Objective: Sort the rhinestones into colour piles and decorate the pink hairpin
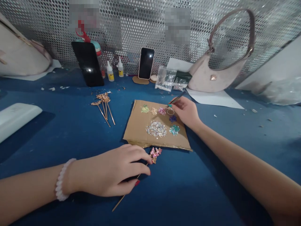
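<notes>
My left hand (115, 171) is closed round a thin gold hair stick (122, 198) whose head carries pink gems (155, 153), held just in front of a cardboard sheet (138, 125). Small piles of coloured rhinestones lie on the cardboard: silver (156, 129), teal (174, 129), purple (172, 118), pink (162, 110), gold (154, 110) and green (145, 108). My right hand (185, 111) pinches tweezers (176, 99) with their tip over the far right part of the cardboard, beside a small ring (170, 111).
Several bare gold hair sticks (104, 105) lie left of the cardboard on the blue table (70, 131). Two phones (88, 64) (146, 62), glue bottles (110, 71), clear bags (166, 78) and a beige handbag (219, 70) stand along the perforated back wall. A white case (14, 117) sits at the left.
</notes>
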A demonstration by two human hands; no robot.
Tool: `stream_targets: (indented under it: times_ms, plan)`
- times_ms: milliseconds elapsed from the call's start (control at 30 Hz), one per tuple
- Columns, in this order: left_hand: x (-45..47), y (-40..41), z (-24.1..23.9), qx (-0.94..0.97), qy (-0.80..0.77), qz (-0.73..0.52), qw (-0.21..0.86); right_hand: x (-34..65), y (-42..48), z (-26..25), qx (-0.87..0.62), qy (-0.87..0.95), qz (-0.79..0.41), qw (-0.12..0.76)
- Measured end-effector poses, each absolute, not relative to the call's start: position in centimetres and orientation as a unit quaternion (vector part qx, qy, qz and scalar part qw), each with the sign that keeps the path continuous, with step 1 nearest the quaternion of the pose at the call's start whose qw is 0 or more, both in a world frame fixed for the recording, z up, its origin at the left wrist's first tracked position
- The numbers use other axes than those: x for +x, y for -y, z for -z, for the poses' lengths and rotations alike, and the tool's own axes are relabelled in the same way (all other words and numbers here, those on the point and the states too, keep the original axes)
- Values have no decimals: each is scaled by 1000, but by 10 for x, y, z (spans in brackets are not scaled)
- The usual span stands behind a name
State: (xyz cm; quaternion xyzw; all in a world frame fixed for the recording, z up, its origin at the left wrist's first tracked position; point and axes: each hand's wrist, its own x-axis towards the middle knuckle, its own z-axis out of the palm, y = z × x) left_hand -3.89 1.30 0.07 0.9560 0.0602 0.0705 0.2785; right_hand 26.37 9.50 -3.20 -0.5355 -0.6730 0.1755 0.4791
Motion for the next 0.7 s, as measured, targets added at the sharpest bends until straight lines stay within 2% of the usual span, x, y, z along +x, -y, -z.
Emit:
stream_targets:
  times_ms: [167, 467, 700]
  plan:
    - [-38, -12, -1, 955, -56, -80, 279, 262, -97, 32, -540, 685, -134, 470]
    - [-40, -12, -1, 957, -54, -80, 274, 262, -90, 29, -551, 732, -29, 399]
    - [-41, -12, 0, 959, -57, -68, 268, 270, -88, 31, -542, 723, -18, 427]
